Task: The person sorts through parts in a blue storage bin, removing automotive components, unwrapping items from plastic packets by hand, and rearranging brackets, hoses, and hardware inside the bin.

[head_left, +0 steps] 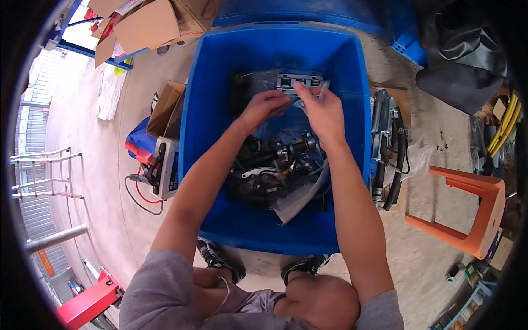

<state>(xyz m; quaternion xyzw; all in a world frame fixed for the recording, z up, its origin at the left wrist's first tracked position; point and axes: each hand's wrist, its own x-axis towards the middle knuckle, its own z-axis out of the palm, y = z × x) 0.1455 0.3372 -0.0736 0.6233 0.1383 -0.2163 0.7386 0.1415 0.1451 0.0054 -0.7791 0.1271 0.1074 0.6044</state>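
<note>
Silvery metal part (286,83), oblong with dark slots, at upper centre of frame inside blue bin (353,137). Bin walls close in on all sides; some room above and right of the part, dark pile of parts (275,157) below. Both hands reach in from the bottom: right hand (319,107) pinches the part, thumb on top; left hand (268,105) curled just beside it, can't tell if gripping anything.

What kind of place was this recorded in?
Probably a workshop or storage area: a blue bin holds jumbled mechanical parts, a box-shaped device with red and black cables sits beside it, and cardboard boxes lie around.
</note>
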